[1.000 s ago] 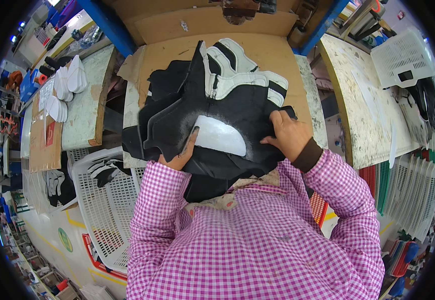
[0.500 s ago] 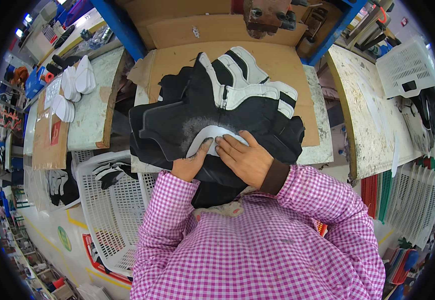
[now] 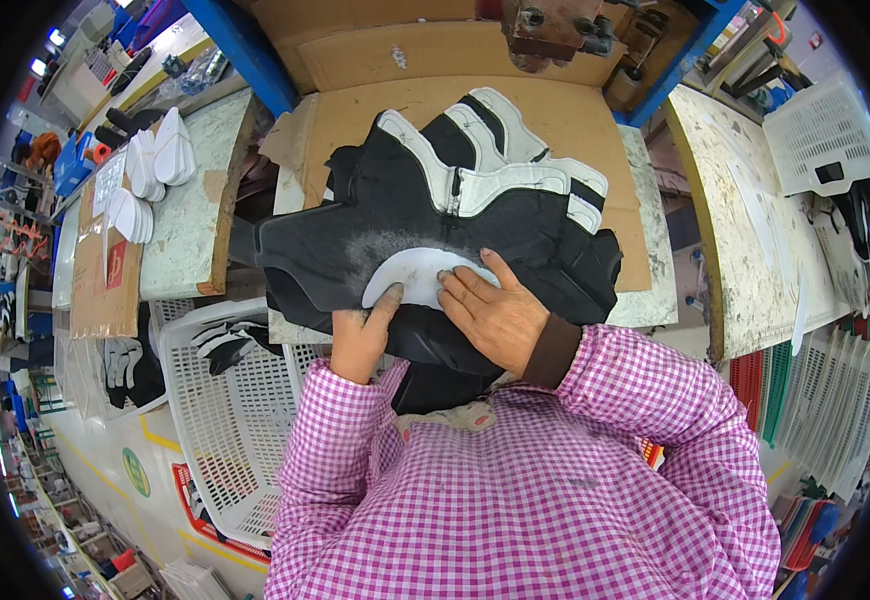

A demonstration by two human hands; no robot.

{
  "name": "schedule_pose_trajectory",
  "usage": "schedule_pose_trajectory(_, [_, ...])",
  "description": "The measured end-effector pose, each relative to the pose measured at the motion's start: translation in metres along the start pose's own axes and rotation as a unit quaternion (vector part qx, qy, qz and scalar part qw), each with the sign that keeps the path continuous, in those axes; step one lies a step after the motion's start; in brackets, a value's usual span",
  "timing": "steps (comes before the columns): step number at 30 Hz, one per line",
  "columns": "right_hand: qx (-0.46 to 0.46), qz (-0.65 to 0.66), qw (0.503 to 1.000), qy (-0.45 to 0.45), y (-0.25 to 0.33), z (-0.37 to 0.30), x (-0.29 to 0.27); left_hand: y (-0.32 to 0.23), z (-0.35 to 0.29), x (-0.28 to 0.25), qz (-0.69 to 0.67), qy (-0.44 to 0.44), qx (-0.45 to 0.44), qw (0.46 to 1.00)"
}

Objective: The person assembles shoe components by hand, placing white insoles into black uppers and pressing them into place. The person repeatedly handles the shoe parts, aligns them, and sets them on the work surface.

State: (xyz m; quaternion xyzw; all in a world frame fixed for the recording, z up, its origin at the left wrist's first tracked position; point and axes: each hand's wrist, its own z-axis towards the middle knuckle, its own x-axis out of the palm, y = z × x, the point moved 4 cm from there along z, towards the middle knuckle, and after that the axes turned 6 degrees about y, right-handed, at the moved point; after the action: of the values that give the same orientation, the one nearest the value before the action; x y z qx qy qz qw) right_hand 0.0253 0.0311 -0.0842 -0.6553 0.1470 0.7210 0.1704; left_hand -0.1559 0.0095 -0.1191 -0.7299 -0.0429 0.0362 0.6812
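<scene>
A black shoe upper (image 3: pixel 315 246) with white-edged parts lies spread on top of several similar ones in front of me. A smooth white half-moon piece (image 3: pixel 395 268) rests on its near part, beside a greyish, roughened patch. My left hand (image 3: pixel 360 335) grips the upper's near edge, its thumb on the left end of the white piece and its other fingers hidden underneath. My right hand (image 3: pixel 500 318) lies flat over the right part of the white piece, fingers stretched out and pressing on it.
Brown cardboard (image 3: pixel 355 105) covers the bench under a metal machine head (image 3: pixel 555 30) between blue posts. White oval pieces (image 3: pixel 173 148) are stacked on the left table. A white basket (image 3: pixel 225 420) stands below it. Grated white trays (image 3: pixel 830 400) are at right.
The left thumb has slid down and left on the white piece, uncovering more of it. The right hand stays on it with little movement. The view has shifted slightly.
</scene>
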Motion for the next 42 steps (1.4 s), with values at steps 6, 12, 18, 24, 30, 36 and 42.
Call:
schedule_pose_trajectory(6, [0.021, 0.044, 0.999, -0.012, -0.001, 0.001, -0.002, -0.031, -0.021, 0.023, 0.193, -0.019, 0.171, 0.966])
schedule_pose_trajectory(12, [0.002, 0.085, 0.996, 0.017, -0.009, -0.011, 0.01, -0.04, -0.027, 0.06, 0.418, 0.027, 0.238, 0.877])
schedule_pose_trajectory(18, [0.136, 0.712, 0.685, -0.072, -0.012, -0.018, 0.039, -0.034, -0.03, 0.07, 0.462, 0.037, 0.256, 0.848])
schedule_pose_trajectory(24, [0.062, 0.216, 0.974, 0.013, -0.015, -0.008, -0.007, -0.028, -0.039, 0.04, 0.325, -0.068, 0.269, 0.904])
schedule_pose_trajectory(30, [0.162, 0.647, 0.618, -0.416, -0.054, -0.076, -0.105, -0.049, -0.044, 0.004, -0.17, -0.141, 0.128, 0.967])
schedule_pose_trajectory(36, [0.148, 0.709, 0.685, 0.075, 0.018, -0.095, -0.059, -0.07, -0.04, 0.024, -0.288, -0.133, 0.105, 0.942])
schedule_pose_trajectory(42, [0.173, 0.821, 0.478, -0.259, -0.012, -0.073, 0.007, -0.052, -0.042, 0.078, -0.333, -0.061, 0.04, 0.94])
